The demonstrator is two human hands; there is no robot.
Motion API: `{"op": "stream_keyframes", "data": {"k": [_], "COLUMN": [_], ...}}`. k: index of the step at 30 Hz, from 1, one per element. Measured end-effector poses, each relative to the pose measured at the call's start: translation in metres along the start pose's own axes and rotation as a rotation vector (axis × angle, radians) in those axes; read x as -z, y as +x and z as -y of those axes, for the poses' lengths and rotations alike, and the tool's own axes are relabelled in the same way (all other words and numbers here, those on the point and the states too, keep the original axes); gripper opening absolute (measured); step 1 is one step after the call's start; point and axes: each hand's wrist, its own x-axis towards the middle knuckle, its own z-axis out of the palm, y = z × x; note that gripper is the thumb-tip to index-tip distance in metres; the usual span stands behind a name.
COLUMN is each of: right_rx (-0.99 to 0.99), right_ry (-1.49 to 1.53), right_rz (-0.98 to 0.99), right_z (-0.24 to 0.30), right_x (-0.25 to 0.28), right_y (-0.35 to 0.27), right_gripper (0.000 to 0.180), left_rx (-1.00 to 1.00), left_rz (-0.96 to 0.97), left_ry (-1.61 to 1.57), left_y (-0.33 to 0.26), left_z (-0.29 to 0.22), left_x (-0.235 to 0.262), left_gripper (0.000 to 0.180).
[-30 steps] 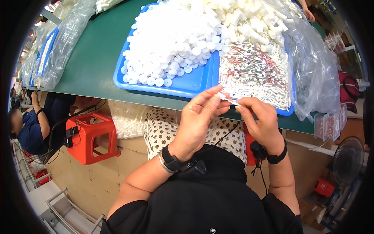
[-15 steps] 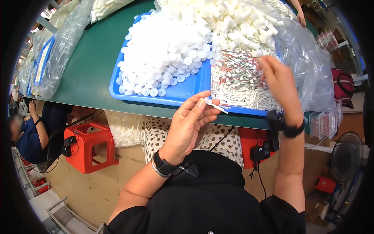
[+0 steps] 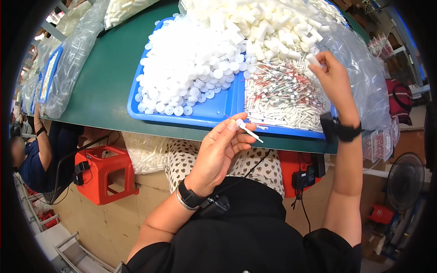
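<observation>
My left hand (image 3: pixel 213 157) pinches a thin white stick (image 3: pixel 252 134) with a small white piece at its upper end, just off the tray's front edge. The stick slants down to the right. My right hand (image 3: pixel 336 82) is raised over the right side of the tray, its thumb and fingers closed on a white foam cylinder (image 3: pixel 312 59). Below that hand lie many thin white sticks (image 3: pixel 291 116), some with red and dark wire-like parts. A heap of thick cream foam cylinders (image 3: pixel 268 32) lies behind them.
The blue tray (image 3: pixel 211 108) holds a large pile of translucent white discs (image 3: pixel 175 98) on its left. It rests on a green table (image 3: pixel 102 86). Clear plastic bags (image 3: pixel 359 77) lie at the right. A red stool (image 3: pixel 102 170) and a seated person (image 3: pixel 36 150) are at the left.
My right hand has moved slightly up and right, and the foam cylinder now shows clearly in its fingers. My left hand has dipped a little, with the stick slanting more steeply.
</observation>
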Motion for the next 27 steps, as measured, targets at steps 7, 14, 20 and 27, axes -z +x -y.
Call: {"op": "stream_keyframes", "data": {"k": [7,14,20,27], "right_rx": [0.007,-0.429,-0.512,-0.227], "right_ry": [0.508,1.202,1.215,0.854], "right_rz": [0.386,0.642,0.699,0.589], "right_z": [0.082,0.069,0.064,0.078], "right_x": [-0.016,-0.036,-0.044,-0.041], "right_y": [-0.114,-0.131,-0.136,-0.144], "right_gripper": [0.029,0.019,0.021,0.015], "left_rx": [-0.143,-0.173,-0.101,0.037], "left_rz": [0.189,0.148,0.130,0.106], "left_ry": [0.242,0.338,0.298,0.254], "left_y": [-0.002,-0.011,-0.013,-0.013], "left_z": [-0.001,0.007,0.010,0.008], "left_x": [-0.019,-0.010,0.000,0.002], "left_gripper": [0.040,0.035,0.032,0.032]}}
